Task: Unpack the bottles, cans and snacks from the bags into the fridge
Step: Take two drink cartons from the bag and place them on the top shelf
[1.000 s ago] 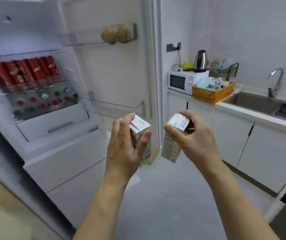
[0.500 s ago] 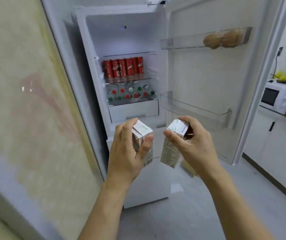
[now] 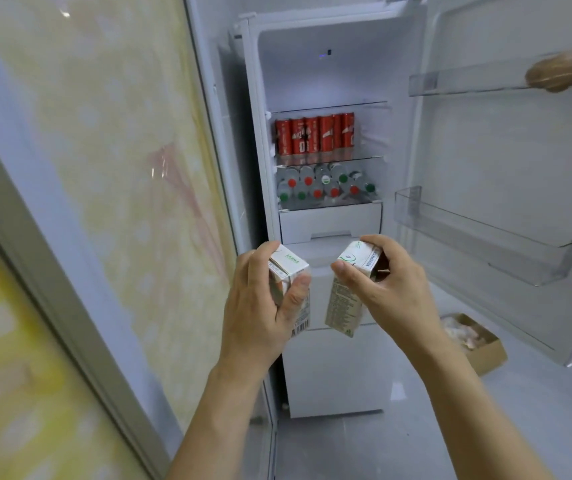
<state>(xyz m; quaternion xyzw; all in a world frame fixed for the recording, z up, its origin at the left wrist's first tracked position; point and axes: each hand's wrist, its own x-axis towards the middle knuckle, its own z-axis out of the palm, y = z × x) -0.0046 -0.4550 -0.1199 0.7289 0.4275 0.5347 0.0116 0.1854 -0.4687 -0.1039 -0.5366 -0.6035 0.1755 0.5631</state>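
At the far left, a yellow patterned glass panel [image 3: 80, 202] with a grey frame edge is seen, running up to the left side wall of the open fridge [image 3: 322, 77].

The left hand [image 3: 260, 306] is held in front of the fridge's lower white front, its fingers and thumb curled round a small carton [image 3: 293, 275], which is gripped upright with its top face tilted toward the camera. Just beside it, apart by a narrow gap, a second carton [image 3: 345, 299] is pinched at its top by the curled fingers and thumb of the right hand [image 3: 392, 289]; its lower end hangs free.

Inside the fridge, above the hands, a row of red cans [image 3: 314, 133] is lined along the front edge of a glass shelf, filling most of its width. On the shelf below, bottles [image 3: 322, 185] with red and green caps are laid with caps outward. Under them a white drawer [image 3: 329, 221] is closed. The top compartment above the cans is left open.

To the right, on the open door [image 3: 506, 150], a clear lower bin [image 3: 485, 244] is seen bare, and brown rounded items [image 3: 554, 74], blurred, are held at the right end of the upper bin. A cardboard box [image 3: 478, 344] is set on the floor by the door's lower edge.
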